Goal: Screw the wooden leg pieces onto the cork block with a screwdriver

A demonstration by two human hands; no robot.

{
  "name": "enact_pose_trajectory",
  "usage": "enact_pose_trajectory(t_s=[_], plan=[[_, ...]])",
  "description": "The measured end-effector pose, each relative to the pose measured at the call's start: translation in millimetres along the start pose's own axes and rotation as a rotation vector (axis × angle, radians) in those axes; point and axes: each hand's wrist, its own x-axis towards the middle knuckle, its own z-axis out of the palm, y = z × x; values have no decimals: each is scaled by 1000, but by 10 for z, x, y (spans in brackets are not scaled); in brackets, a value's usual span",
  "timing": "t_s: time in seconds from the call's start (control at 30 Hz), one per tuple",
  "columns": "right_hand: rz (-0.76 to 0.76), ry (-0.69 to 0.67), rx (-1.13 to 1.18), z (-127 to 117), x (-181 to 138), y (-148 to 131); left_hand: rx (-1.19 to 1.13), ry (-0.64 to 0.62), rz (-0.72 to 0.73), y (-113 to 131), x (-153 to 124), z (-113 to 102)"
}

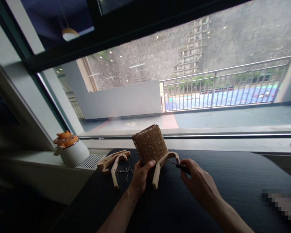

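My left hand [140, 178] grips a brown, ridged, rough-textured block [150, 142] by its lower edge, tilted up off the dark table. Against the block's lower right corner rests a curved pale wooden piece [158, 171] with a hooked end. A black-handled screwdriver [183, 168] is held in my right hand [199, 178], its thin shaft pointing left into the hooked part of the wood. Whether the tip sits in a screw is too small to tell. Left of my left hand lie several loose screws [127, 171] and another curved wooden piece [114, 171].
More wooden pieces [111, 160] are stacked at the table's left edge. A white pot with an orange lid [74, 152] stands on the sill beside a vent grille [92, 160]. The dark table [232, 181] meets the window sill [208, 143] at the back. A pixelated patch covers the lower right.
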Motion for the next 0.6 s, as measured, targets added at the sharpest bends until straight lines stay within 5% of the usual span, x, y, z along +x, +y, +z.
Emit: enact_pose_trajectory(t_s=[0.13,0.27,0.43,0.6], plan=[[-277,108,-167,-23,-8,54,-23,11,-11,8,-3,3],[-349,167,-242,7,-6,92,-6,15,-10,-1,-4,-3],[-224,110,-142,27,-2,55,15,-19,-2,-10,-5,-2],[77,-49,95,-23,27,7,39,-41,24,-2,1,-19]])
